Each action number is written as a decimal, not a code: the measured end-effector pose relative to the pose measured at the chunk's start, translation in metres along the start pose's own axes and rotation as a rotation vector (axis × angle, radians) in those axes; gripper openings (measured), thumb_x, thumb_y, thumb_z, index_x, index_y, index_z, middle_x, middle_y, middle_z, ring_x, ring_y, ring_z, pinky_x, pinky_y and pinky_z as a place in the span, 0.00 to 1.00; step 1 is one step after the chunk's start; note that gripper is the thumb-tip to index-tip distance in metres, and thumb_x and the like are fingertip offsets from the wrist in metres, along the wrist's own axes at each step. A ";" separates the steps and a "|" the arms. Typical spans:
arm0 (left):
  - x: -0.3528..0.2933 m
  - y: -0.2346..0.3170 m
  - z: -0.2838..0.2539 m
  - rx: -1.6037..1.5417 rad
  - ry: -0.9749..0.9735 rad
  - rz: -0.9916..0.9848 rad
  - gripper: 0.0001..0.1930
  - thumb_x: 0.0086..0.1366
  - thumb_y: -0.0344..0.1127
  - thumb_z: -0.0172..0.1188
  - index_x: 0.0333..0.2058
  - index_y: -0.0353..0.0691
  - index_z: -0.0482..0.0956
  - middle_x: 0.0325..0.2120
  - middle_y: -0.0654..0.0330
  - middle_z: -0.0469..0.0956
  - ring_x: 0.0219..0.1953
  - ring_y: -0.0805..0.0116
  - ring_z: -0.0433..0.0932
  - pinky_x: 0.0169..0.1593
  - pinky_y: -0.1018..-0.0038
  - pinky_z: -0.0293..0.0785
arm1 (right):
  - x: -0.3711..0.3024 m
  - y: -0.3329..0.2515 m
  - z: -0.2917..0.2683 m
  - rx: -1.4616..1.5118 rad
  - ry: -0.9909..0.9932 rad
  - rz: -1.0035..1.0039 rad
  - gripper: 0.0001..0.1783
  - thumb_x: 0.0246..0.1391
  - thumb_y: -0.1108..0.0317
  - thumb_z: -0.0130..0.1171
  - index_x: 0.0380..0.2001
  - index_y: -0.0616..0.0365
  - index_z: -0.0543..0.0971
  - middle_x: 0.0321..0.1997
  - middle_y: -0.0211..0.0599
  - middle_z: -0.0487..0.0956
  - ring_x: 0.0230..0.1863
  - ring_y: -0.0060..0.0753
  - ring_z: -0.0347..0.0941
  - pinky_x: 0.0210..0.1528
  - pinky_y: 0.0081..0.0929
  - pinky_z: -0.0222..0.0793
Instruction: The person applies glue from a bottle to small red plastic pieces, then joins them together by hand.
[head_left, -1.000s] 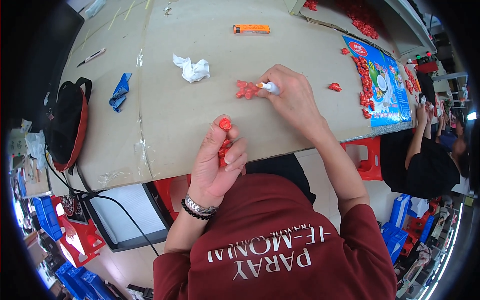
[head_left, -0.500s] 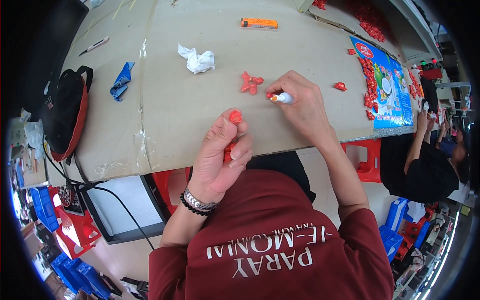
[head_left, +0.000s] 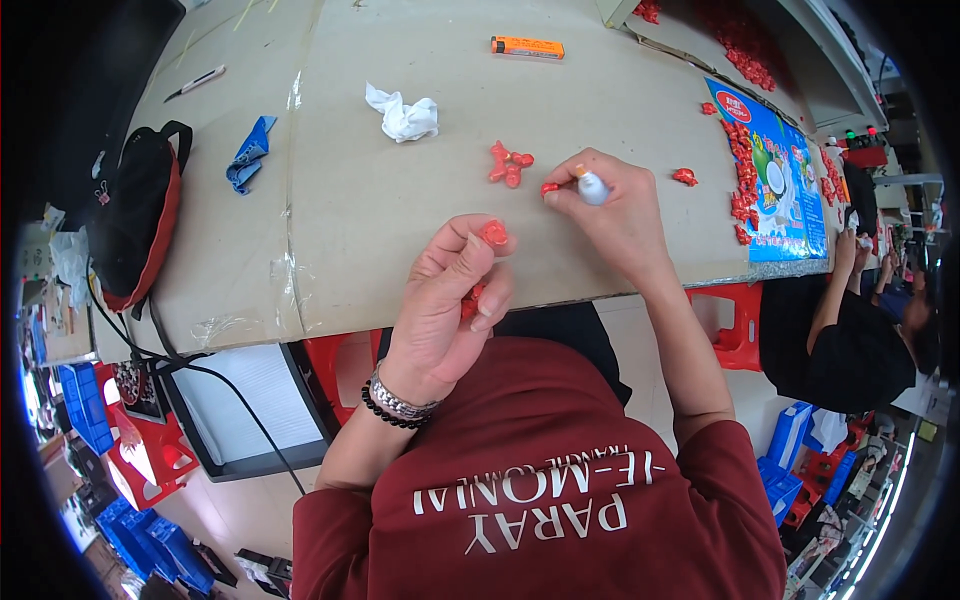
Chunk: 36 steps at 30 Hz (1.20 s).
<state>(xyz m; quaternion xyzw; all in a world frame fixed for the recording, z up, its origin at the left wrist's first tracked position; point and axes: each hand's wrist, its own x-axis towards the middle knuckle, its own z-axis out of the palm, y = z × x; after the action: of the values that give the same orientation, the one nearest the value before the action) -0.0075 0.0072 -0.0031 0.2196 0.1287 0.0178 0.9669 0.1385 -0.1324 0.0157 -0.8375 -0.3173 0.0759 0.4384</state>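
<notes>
Between the thumb and forefinger of my left hand (head_left: pixel 440 305) is a small shiny red piece (head_left: pixel 494 233), its round end facing up. More red shows against the curled lower fingers of that hand. My right hand (head_left: pixel 622 210) pinches another little red piece (head_left: pixel 549 188) at its fingertips. The same hand also holds a white paint marker (head_left: pixel 592 187) with an orange part at one end; its tip cannot be made out. Just beyond the hands, a small cluster of red pieces (head_left: pixel 511 165) lies on the table.
Crumpled white tissue (head_left: pixel 405 115), an orange box (head_left: pixel 527 47), a blue cloth (head_left: pixel 249 155) and a pen-like tool (head_left: pixel 196 83) lie on the table (head_left: pixel 350 200). A black pouch (head_left: pixel 143 215) sits left. At right, many red pieces surround a blue printed sheet (head_left: pixel 785 180); a co-worker (head_left: pixel 850 330) sits beyond.
The marker has turned in my right hand, its white end now facing up more. My left hand has shifted slightly right with its red piece. The whole view has moved a little.
</notes>
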 end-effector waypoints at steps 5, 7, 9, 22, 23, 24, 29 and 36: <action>0.000 0.000 0.000 0.000 0.016 -0.005 0.09 0.68 0.38 0.54 0.42 0.41 0.73 0.36 0.63 0.77 0.18 0.81 0.64 0.19 0.85 0.55 | -0.003 -0.013 -0.007 0.652 -0.083 0.311 0.07 0.46 0.76 0.65 0.29 0.62 0.78 0.27 0.33 0.79 0.21 0.18 0.69 0.25 0.17 0.65; 0.000 0.000 0.001 -0.008 -0.005 -0.004 0.09 0.68 0.37 0.53 0.42 0.40 0.73 0.36 0.62 0.77 0.18 0.80 0.64 0.19 0.84 0.56 | -0.005 -0.014 -0.009 0.779 -0.094 0.330 0.07 0.46 0.75 0.65 0.30 0.62 0.78 0.27 0.34 0.79 0.20 0.18 0.68 0.24 0.16 0.64; 0.001 0.000 0.002 -0.022 -0.017 -0.014 0.08 0.68 0.37 0.53 0.42 0.40 0.73 0.36 0.62 0.77 0.18 0.80 0.64 0.19 0.84 0.56 | -0.007 -0.016 -0.010 0.883 -0.134 0.369 0.07 0.47 0.74 0.64 0.31 0.62 0.77 0.27 0.35 0.79 0.20 0.19 0.68 0.24 0.17 0.64; 0.004 -0.007 0.005 0.028 -0.032 0.008 0.08 0.68 0.37 0.53 0.42 0.40 0.72 0.35 0.63 0.76 0.18 0.80 0.65 0.19 0.85 0.55 | -0.022 -0.029 -0.005 0.888 -0.106 0.250 0.05 0.47 0.77 0.64 0.29 0.63 0.77 0.27 0.36 0.78 0.24 0.20 0.70 0.25 0.17 0.67; 0.003 -0.007 0.005 0.027 -0.030 0.006 0.08 0.68 0.37 0.53 0.42 0.40 0.72 0.35 0.63 0.76 0.18 0.80 0.65 0.19 0.85 0.55 | -0.022 -0.031 -0.004 0.829 -0.096 0.225 0.05 0.47 0.78 0.64 0.29 0.63 0.78 0.27 0.35 0.78 0.24 0.20 0.71 0.25 0.16 0.67; 0.003 -0.007 0.005 0.052 -0.030 0.018 0.09 0.68 0.37 0.53 0.42 0.40 0.72 0.35 0.63 0.76 0.18 0.80 0.65 0.19 0.85 0.55 | -0.023 -0.033 -0.004 0.770 -0.086 0.200 0.04 0.47 0.79 0.64 0.28 0.64 0.78 0.27 0.35 0.78 0.25 0.20 0.71 0.25 0.16 0.67; 0.003 -0.011 0.002 0.144 -0.041 0.066 0.09 0.67 0.37 0.55 0.42 0.39 0.72 0.32 0.64 0.77 0.18 0.81 0.65 0.19 0.85 0.55 | -0.025 -0.039 -0.002 0.591 -0.092 0.100 0.04 0.47 0.80 0.64 0.28 0.63 0.79 0.27 0.33 0.78 0.26 0.18 0.72 0.27 0.16 0.67; -0.001 -0.011 0.008 0.257 -0.017 0.147 0.08 0.67 0.35 0.56 0.40 0.38 0.72 0.26 0.66 0.75 0.18 0.82 0.65 0.19 0.86 0.55 | -0.026 -0.039 -0.003 0.508 -0.079 0.107 0.04 0.44 0.79 0.66 0.24 0.62 0.79 0.24 0.31 0.80 0.27 0.17 0.73 0.31 0.18 0.70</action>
<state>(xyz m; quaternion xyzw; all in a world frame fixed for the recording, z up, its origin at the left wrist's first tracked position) -0.0064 -0.0066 -0.0005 0.3504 0.1055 0.0700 0.9280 0.1012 -0.1336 0.0444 -0.7126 -0.2601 0.2089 0.6172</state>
